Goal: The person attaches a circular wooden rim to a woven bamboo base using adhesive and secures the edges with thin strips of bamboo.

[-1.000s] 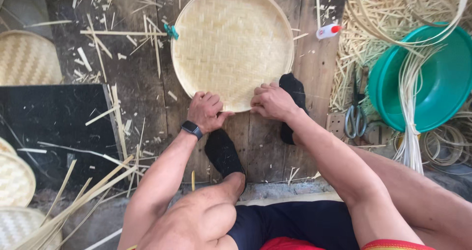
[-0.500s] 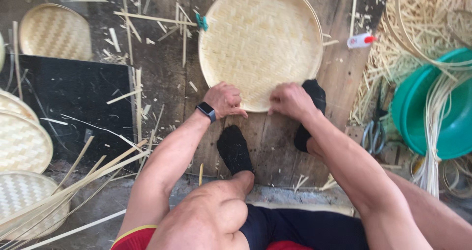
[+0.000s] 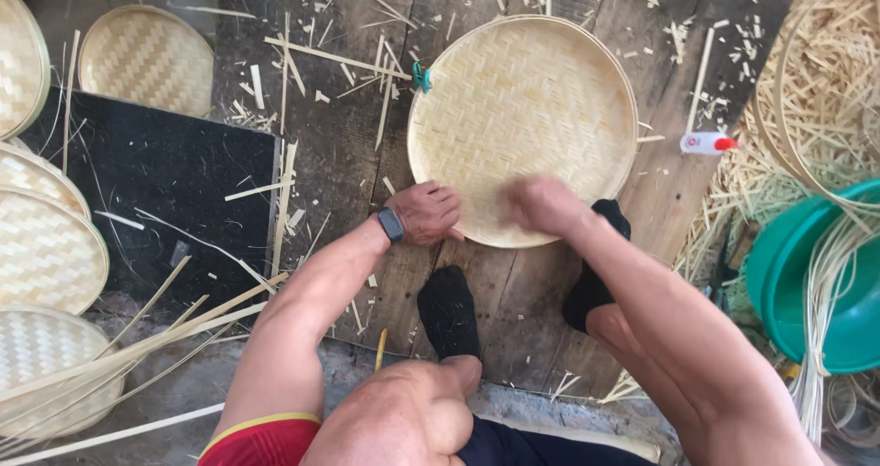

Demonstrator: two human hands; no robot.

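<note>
Now I am working the near rim of the woven tray (image 3: 522, 118) mid-frame, left hand (image 3: 423, 213) and right hand (image 3: 543, 205) both pinching it closed, needing a steady grip next.

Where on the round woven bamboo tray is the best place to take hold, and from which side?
Grip the woven tray by its bound rim at the near edge, probably from the person's side: it lies flat, and both hands, left hand and right hand, already meet that edge.

The dark wooden plank floor (image 3: 348, 164) carries a round woven bamboo tray (image 3: 522, 122), many bamboo strips (image 3: 335, 58), a black mat (image 3: 156, 200) and a small white bottle (image 3: 706, 142).
</note>
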